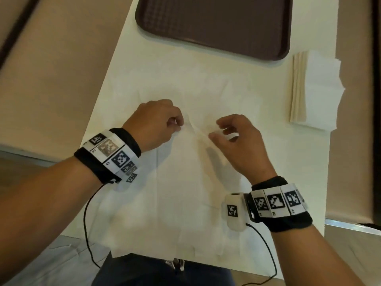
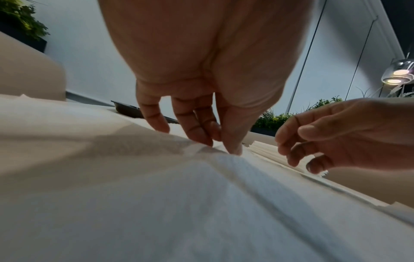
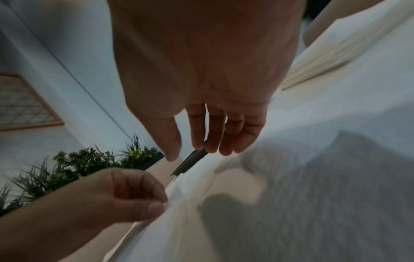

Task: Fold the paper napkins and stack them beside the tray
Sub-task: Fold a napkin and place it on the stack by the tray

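Two hands over unfolded napkin [image 1: 185, 182]: left hand [image 1: 156, 122] pinches a raised crease; right hand [image 1: 237, 141] hovers, fingers loosely curled.

- tray [image 1: 214, 27]: dark brown, fine grid texture
- napkins [image 1: 185, 182]: white
- tabletop [image 1: 127, 58]: pale cream
- wristbands [image 1: 107, 159]: black, with black-and-white square markers

Table [image 1: 268, 162] ran away from the person. Tray [image 1: 216, 27] sat at its far end. Stack of folded napkins [image 1: 317, 89] lay just right of the tray's near right corner, apart from it. Unfolded napkin [image 1: 185, 193] lay spread on the near half of the table, nearer than the tray. Left hand [image 1: 156, 124] and right hand [image 1: 239, 141] were over it, side by side.
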Tool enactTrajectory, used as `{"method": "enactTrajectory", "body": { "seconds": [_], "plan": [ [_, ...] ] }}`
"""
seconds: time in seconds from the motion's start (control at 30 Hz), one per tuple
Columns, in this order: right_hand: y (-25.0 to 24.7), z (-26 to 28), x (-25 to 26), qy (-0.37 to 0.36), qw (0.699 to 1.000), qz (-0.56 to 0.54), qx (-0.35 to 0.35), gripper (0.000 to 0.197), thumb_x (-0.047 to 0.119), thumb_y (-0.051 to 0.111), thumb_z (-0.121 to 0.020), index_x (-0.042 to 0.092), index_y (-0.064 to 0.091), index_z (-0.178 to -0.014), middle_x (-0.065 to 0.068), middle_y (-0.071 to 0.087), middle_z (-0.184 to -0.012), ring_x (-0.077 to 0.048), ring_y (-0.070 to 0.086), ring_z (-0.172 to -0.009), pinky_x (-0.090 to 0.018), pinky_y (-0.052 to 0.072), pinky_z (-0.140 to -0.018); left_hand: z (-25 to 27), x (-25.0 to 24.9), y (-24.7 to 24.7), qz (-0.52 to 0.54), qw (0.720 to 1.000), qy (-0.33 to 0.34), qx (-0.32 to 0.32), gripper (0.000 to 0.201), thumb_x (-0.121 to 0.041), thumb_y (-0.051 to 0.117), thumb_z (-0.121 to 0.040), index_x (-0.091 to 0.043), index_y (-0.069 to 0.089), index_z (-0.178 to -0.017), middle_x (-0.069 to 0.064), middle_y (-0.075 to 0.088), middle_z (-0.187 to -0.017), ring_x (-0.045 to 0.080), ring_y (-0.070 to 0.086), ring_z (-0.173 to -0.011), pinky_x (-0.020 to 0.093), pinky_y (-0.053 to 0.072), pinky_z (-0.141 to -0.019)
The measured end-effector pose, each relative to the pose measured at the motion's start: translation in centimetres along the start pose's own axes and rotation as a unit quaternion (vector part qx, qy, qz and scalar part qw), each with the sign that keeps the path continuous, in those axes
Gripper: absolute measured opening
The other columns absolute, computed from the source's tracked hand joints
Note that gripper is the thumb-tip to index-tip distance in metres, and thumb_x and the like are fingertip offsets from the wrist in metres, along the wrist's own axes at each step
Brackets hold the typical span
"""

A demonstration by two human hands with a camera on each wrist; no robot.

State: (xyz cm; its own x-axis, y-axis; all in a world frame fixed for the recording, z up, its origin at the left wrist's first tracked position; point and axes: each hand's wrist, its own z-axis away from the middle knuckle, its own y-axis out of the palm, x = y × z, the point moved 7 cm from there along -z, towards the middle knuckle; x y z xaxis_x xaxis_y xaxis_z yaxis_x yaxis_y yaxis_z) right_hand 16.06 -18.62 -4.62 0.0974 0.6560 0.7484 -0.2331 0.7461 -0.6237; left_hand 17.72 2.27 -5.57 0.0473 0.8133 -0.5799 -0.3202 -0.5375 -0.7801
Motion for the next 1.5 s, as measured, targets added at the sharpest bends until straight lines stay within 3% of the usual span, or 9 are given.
{"method": "enactTrajectory", "body": {
  "seconds": [0.17,0.37,0.6,0.77,0.93,1.17,1.23,1.37,1.5],
  "plan": [
    [2.5,0.0,1.1,-0.016,0.998,0.035,0.045,0.03,0.035,0.075,-0.088,0.024,0.065,-0.114,0.008,0.061,-0.108,-0.005,0.059,-0.092,-0.018,0.047,-0.08,0.4,0.1,-0.3,0.013,1.0,0.006,-0.006,0.004,-0.017,0.069,-0.091,-0.02,0.07,-0.094,-0.002,0.061,-0.094,0.02,0.061,-0.086,0.042,0.051,-0.083],
    [5.6,-1.1,2.2,-0.022,0.982,0.158,0.101,0.036,0.037,0.073,-0.086,0.022,0.061,-0.117,0.002,0.05,-0.111,-0.018,0.052,-0.103,-0.034,0.05,-0.085,1.7,2.3,-1.5,0.016,0.999,-0.033,0.002,0.015,-0.023,0.068,-0.093,-0.023,0.067,-0.108,-0.005,0.065,-0.106,0.013,0.06,-0.098,0.033,0.049,-0.091],
    [5.5,-0.5,1.9,-0.008,0.985,0.16,0.063,0.013,0.026,0.067,-0.092,0.014,0.065,-0.089,0.001,0.054,-0.095,-0.019,0.057,-0.088,-0.029,0.048,-0.074,3.4,4.4,-1.9,0.002,0.998,-0.054,0.041,0.025,-0.031,0.071,-0.09,-0.027,0.067,-0.115,-0.007,0.06,-0.111,0.012,0.057,-0.104,0.032,0.047,-0.095],
    [4.6,0.5,1.7,-0.014,0.989,0.143,0.033,0.015,0.026,0.066,-0.094,0.013,0.068,-0.087,0.0,0.062,-0.088,-0.017,0.06,-0.079,-0.033,0.052,-0.071,3.9,5.1,-2.3,0.015,0.997,-0.067,0.043,0.028,-0.032,0.069,-0.092,-0.027,0.065,-0.119,-0.009,0.06,-0.115,0.011,0.057,-0.106,0.027,0.045,-0.092],
    [3.6,1.7,3.0,-0.069,0.988,0.137,-0.007,0.01,0.025,0.071,-0.092,0.018,0.068,-0.085,0.007,0.06,-0.086,-0.012,0.057,-0.071,-0.023,0.044,-0.063,4.1,5.2,-2.5,0.027,0.995,-0.073,0.061,0.029,-0.031,0.065,-0.094,-0.027,0.064,-0.123,-0.009,0.058,-0.121,0.011,0.055,-0.113,0.029,0.044,-0.097],
    [0.8,3.9,5.9,-0.111,0.993,0.029,-0.007,0.011,0.018,0.071,-0.091,0.025,0.065,-0.084,0.014,0.068,-0.085,-0.008,0.064,-0.08,-0.015,0.048,-0.065,3.1,2.8,-6.3,0.117,0.992,-0.037,-0.023,0.019,-0.023,0.064,-0.095,-0.03,0.068,-0.112,-0.013,0.066,-0.11,0.005,0.06,-0.105,0.025,0.047,-0.093],
    [-0.4,4.1,6.7,-0.096,0.995,-0.015,-0.009,0.011,0.018,0.069,-0.092,0.026,0.066,-0.085,0.016,0.071,-0.086,-0.007,0.067,-0.083,-0.017,0.052,-0.071,2.9,1.4,-7.3,0.161,0.987,-0.017,0.006,0.017,-0.027,0.066,-0.095,-0.033,0.068,-0.11,-0.017,0.068,-0.111,0.001,0.061,-0.105,0.025,0.047,-0.093],
    [-3.8,4.2,9.0,-0.113,0.992,-0.045,-0.038,0.014,0.012,0.07,-0.092,0.022,0.064,-0.082,0.013,0.072,-0.081,-0.009,0.069,-0.078,-0.02,0.055,-0.071,3.5,-2.6,-7.4,0.211,0.96,0.025,0.181,0.037,-0.043,0.078,-0.084,-0.037,0.067,-0.118,-0.015,0.07,-0.111,0.001,0.065,-0.103,0.02,0.05,-0.09],
    [-7.8,4.5,12.7,-0.179,0.981,-0.04,-0.068,0.015,0.009,0.071,-0.09,0.018,0.064,-0.082,0.012,0.069,-0.078,-0.012,0.068,-0.077,-0.024,0.056,-0.07,3.5,-6.6,-9.3,0.113,0.973,0.069,0.191,0.022,-0.033,0.076,-0.085,-0.035,0.072,-0.107,-0.014,0.072,-0.101,0.006,0.068,-0.091,0.033,0.056,-0.089]
  ]
}}
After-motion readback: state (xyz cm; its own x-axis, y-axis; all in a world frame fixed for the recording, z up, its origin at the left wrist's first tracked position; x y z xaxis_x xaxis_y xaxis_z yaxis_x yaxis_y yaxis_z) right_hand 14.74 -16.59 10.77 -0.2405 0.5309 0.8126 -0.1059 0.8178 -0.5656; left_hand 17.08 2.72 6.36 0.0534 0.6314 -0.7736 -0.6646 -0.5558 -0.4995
